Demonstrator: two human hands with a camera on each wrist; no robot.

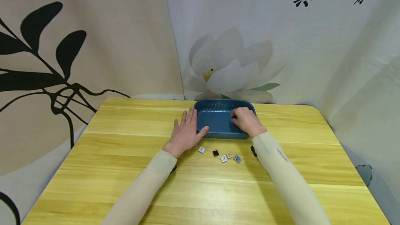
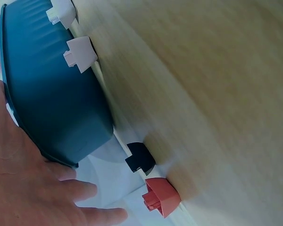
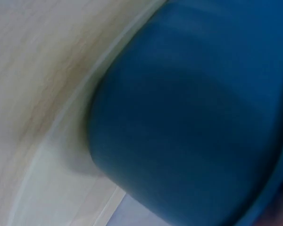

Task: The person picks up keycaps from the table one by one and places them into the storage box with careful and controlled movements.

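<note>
A blue rectangular dish (image 1: 218, 135) stands toward the back of the table. My left hand (image 1: 184, 134) lies along its left side, fingers straight and spread, thumb toward the near left corner. In the left wrist view the fingers reach past the dish's rim. My right hand (image 1: 247, 119) is over the right part of the dish with curled fingers; a small dark piece shows between its thumb and index finger, too small to identify. Keycaps lie in front of the dish, among them a black keycap (image 1: 215, 153), a white keycap (image 1: 223, 159) and a grey-blue keycap (image 1: 237, 158).
The left wrist view shows a red keycap (image 2: 162, 197) and a pale pink keycap (image 2: 81, 53) on the wooden table (image 1: 131, 169). Printed curtains (image 1: 134, 37) hang right behind the table's back edge.
</note>
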